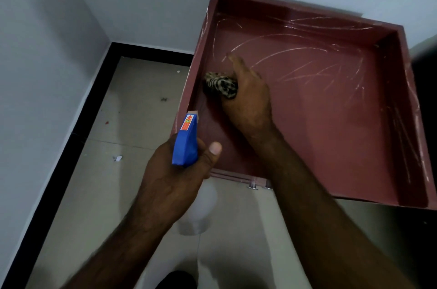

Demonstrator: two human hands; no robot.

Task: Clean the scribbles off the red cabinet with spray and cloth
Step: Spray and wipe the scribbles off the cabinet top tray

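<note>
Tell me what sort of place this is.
Likely a bare corner of an indoor room, perhaps in a home: plain pale walls meet a black skirting, the floor is beige tile with scattered specks, and a scribbled-on red cabinet sits by the wall.

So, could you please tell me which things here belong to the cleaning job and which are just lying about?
In the job: red cabinet, its scribbles, spray bottle in the left hand, cloth in the right hand.
Lying about: white scrap, red speck, dark speck on the floor.
</note>
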